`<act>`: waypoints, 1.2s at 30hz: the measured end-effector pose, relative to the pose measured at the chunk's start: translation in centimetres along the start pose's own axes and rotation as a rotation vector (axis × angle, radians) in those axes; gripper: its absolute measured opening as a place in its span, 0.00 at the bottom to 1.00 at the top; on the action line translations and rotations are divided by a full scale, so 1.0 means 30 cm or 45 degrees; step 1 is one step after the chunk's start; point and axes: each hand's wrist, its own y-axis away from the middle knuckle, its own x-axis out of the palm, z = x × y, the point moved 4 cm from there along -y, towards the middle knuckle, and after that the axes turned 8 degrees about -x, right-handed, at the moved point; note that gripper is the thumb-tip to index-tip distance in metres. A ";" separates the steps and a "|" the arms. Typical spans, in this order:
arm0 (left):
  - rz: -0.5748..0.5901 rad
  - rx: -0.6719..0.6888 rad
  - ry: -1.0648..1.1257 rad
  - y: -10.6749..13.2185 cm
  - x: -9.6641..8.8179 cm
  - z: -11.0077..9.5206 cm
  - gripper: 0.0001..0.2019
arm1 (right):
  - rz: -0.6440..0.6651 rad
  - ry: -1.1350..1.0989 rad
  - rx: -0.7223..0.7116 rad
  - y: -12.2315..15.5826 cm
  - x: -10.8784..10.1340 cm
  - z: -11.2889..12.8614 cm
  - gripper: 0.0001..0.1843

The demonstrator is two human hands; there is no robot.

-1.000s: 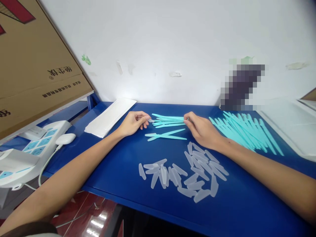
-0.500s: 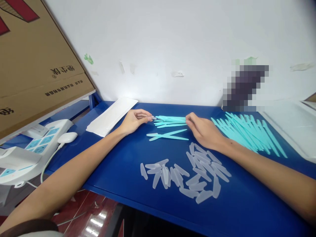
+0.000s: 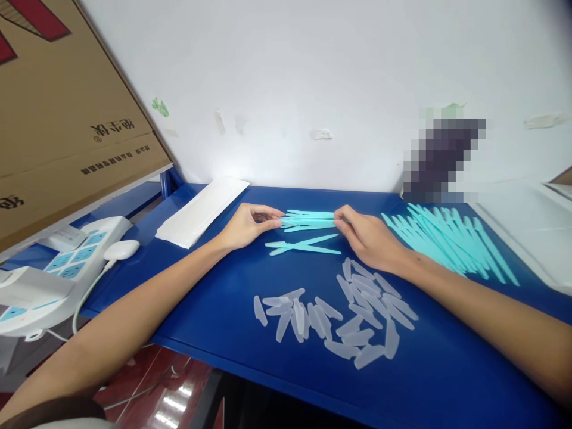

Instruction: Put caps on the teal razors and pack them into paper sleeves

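Note:
My left hand (image 3: pixel 245 224) and my right hand (image 3: pixel 366 237) rest on the blue table (image 3: pixel 214 310) and pinch the two ends of a small bundle of turquoise plastic sticks (image 3: pixel 308 220). Both hands have their fingers closed on the bundle. Two more turquoise sticks (image 3: pixel 304 245) lie crossed just in front of it. Nearer to me, several clear plastic caps (image 3: pixel 339 316) are scattered on the table.
A big pile of turquoise sticks (image 3: pixel 447 238) lies at the right. A white flat packet (image 3: pixel 201 210) sits at the back left. Left of the table are a white power strip (image 3: pixel 67 262), a white plug (image 3: pixel 120 249) and a cardboard box (image 3: pixel 67 113).
My left hand has slid right until its fingers meet the left end of the bundle, and the sticks have drawn closer together. My right hand stays on the right end.

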 end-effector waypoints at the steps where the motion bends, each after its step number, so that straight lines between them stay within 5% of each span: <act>1: 0.016 0.019 -0.033 0.004 0.007 -0.008 0.14 | -0.007 0.000 -0.005 0.000 0.000 0.000 0.12; 18: -0.078 0.049 -0.039 -0.004 -0.007 -0.011 0.12 | -0.031 0.025 -0.007 0.001 -0.004 -0.004 0.12; 30: -0.098 0.284 -0.262 0.048 0.026 -0.112 0.09 | 0.014 0.030 -0.117 0.002 0.003 0.008 0.13; 33: -0.024 0.416 -0.443 0.047 0.019 -0.109 0.08 | 0.053 0.062 -0.212 -0.003 0.009 0.022 0.14; 36: 0.100 0.460 -0.520 0.045 0.014 -0.099 0.09 | -0.014 0.095 -0.118 -0.005 0.004 0.011 0.14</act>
